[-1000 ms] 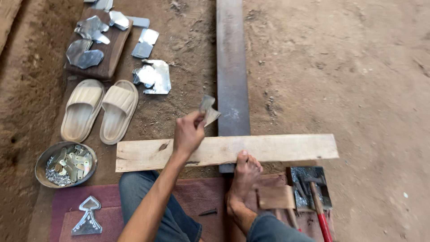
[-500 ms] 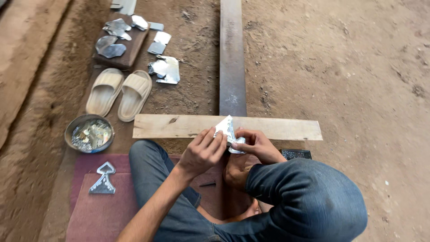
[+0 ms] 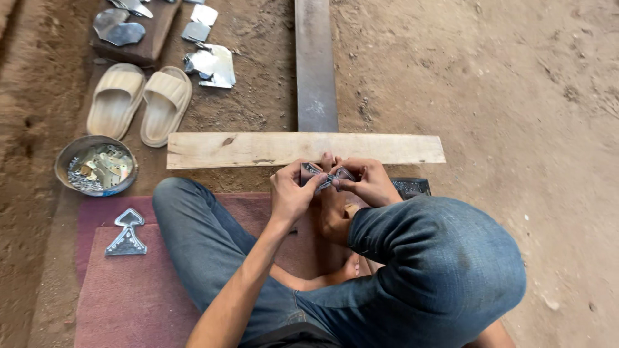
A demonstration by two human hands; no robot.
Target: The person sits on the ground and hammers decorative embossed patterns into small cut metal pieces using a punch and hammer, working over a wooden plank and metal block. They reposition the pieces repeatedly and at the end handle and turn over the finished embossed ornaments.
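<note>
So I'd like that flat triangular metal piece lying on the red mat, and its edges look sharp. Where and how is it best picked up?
Probably by the narrow arrow-shaped top of the metal piece, pinched across its flat faces from above. It lies flat on the red mat, top pointing away from the person, with bare mat around it, so fingers can likely slide under an edge.

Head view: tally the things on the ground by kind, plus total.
Slippers: 2
Wooden plank: 1
Metal bar: 1
Bowl of metal bits: 1
Arrow-shaped metal piece: 1
Red mat: 1
Total: 7, loose sheet-metal cutouts at top not counted.
</note>
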